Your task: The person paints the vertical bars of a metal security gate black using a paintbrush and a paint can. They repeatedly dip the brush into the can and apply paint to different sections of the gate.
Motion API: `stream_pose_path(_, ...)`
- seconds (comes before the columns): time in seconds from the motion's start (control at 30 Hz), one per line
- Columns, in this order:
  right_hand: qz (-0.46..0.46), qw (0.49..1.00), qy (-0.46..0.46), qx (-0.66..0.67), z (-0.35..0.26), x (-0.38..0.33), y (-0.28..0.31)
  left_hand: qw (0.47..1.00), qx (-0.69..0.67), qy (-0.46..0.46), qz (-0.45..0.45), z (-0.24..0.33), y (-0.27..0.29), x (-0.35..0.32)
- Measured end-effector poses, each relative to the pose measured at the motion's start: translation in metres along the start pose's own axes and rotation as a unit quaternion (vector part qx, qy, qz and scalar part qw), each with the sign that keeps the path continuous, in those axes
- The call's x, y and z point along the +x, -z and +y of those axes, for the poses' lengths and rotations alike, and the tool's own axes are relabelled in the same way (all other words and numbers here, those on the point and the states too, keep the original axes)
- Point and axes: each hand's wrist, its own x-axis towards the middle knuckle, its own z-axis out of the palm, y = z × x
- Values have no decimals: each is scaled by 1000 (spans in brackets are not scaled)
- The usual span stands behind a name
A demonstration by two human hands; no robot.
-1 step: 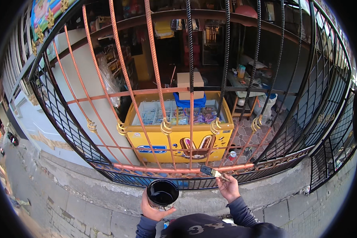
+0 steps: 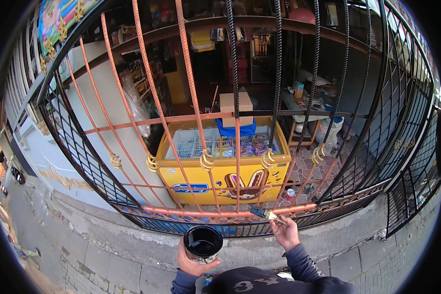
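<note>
1. Right hand (image 2: 285, 231) is clenched on the handle of a paintbrush (image 2: 264, 213), whose long axis runs up and to the left from the fist, so the dark bristles lie leftward of the hand.
2. Bristle tips are touching, or just short of touching (too small to tell), the orange lower rail (image 2: 201, 212) of the barred metal grille (image 2: 191, 88), which runs crosswise just above both hands.
3. Left hand (image 2: 193, 262) grips a round tin of black paint (image 2: 203, 242) from below, open mouth up, just left of and below the brush.
4. Of the two, the right hand is nearer the rail; the tin sits beneath it.
5. Behind the bars stands a yellow chest freezer (image 2: 225, 179) with a cardboard box (image 2: 235, 104) on top.
</note>
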Motion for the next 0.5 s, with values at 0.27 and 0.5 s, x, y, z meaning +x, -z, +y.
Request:
stream_pose_path(0.27, -92, 991, 64, -78, 7, 22, -63, 994, -94, 52, -14, -1, -18, 6)
stream_pose_path(0.5, -88, 901, 268, -330, -1, 34, -112, 996, -62, 65, -11, -9, -10, -14)
